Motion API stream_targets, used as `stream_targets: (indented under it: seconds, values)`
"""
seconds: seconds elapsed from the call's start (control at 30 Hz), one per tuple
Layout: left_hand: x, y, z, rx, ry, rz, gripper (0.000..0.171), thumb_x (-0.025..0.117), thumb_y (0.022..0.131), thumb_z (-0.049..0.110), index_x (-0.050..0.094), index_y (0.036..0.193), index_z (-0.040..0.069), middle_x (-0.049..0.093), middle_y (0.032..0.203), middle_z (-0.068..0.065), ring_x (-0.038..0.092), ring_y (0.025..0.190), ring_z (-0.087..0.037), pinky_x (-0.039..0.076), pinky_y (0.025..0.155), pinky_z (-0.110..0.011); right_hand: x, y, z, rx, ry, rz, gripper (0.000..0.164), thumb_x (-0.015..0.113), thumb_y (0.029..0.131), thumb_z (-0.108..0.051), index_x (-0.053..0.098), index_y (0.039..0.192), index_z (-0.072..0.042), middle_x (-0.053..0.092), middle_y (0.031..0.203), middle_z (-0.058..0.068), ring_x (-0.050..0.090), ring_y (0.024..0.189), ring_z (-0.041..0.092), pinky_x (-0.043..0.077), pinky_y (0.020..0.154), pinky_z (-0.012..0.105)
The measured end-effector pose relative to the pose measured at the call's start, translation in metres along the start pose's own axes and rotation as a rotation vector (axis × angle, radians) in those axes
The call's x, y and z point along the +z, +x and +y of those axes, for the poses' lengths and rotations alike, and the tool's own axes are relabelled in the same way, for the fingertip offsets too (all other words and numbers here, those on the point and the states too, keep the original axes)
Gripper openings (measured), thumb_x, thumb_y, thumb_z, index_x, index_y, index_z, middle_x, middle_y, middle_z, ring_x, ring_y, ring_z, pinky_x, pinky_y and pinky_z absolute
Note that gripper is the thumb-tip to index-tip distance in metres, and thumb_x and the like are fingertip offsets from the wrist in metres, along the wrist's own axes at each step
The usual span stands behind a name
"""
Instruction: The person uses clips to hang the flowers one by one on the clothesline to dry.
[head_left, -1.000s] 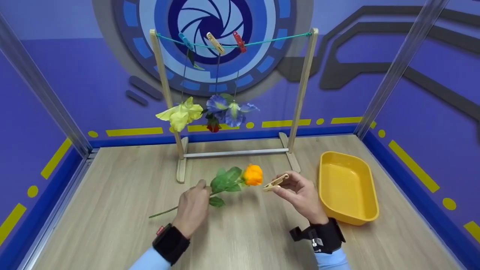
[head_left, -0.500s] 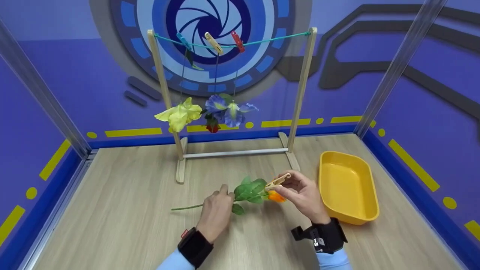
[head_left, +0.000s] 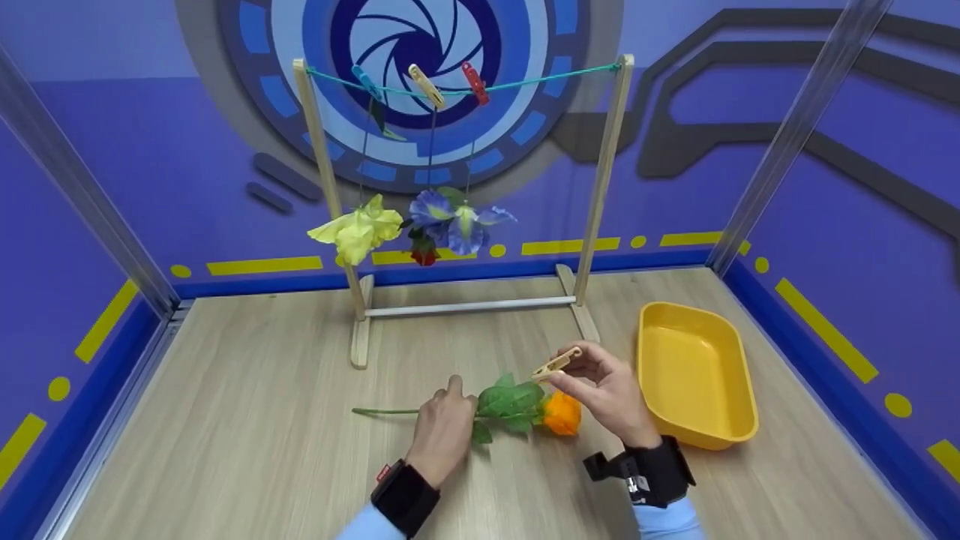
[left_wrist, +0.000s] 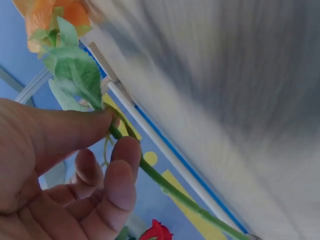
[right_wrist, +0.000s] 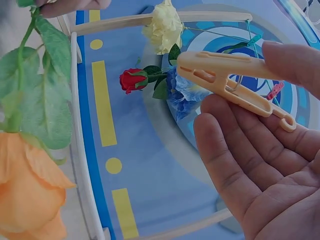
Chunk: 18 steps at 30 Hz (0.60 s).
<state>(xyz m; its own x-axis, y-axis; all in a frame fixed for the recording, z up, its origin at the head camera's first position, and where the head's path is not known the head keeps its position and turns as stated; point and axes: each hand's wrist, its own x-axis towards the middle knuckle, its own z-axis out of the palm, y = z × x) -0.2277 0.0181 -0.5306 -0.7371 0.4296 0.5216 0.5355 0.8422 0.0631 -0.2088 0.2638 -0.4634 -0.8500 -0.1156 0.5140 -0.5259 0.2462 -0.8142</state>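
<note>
My left hand (head_left: 444, 431) pinches the green stem (left_wrist: 182, 197) of an artificial orange rose (head_left: 561, 413) between thumb and fingers, just below its leaves (left_wrist: 75, 75). The stem points left and the bloom lies to the right, below my right hand (head_left: 611, 390). That right hand holds a beige clothespin (right_wrist: 225, 80) between thumb and fingers, its nose toward the rose. In the head view the clothespin sits just above the bloom and beside the leaves.
Behind the hands stands a wooden frame (head_left: 606, 172) with a teal cord (head_left: 551, 79). Blue, beige and red clothespins (head_left: 475, 84) hold a yellow flower (head_left: 358, 229), a red rose (head_left: 424, 253) and a blue flower (head_left: 466, 229) upside down. A yellow tray (head_left: 697, 375) is at right.
My left hand has moved right and toward me with the orange rose, bringing the bloom beneath the clothespin. My right hand has stayed nearly still.
</note>
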Motion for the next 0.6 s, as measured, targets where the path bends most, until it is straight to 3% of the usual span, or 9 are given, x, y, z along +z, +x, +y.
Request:
stream_targets:
  seconds: [0.27, 0.6]
  values:
    - [0.0065, -0.0007, -0.0006, 0.001, 0.002, -0.013, 0.016, 0.072, 0.084, -0.011, 0.075, 0.074, 0.002, 0.059, 0.084, -0.01, 0.059, 0.058, -0.019, 0.054, 0.051, -0.03, -0.0012, -0.0005, 0.0009, 0.007, 0.002, -0.011, 0.025, 0.076, 0.088, 0.006, 0.067, 0.111, 0.008, 0.072, 0.1, 0.02, 0.07, 0.09, 0.017, 0.057, 0.082, 0.021]
    - [0.0088, -0.0076, -0.0048, -0.032, -0.066, -0.059, 0.019, 0.076, 0.077, -0.016, 0.076, 0.082, 0.002, 0.06, 0.08, -0.01, 0.063, 0.062, -0.021, 0.055, 0.053, -0.03, -0.0017, -0.0001, 0.0011, -0.01, 0.013, -0.011, 0.024, 0.076, 0.088, 0.008, 0.067, 0.111, 0.006, 0.072, 0.1, 0.021, 0.07, 0.089, 0.016, 0.057, 0.082, 0.021]
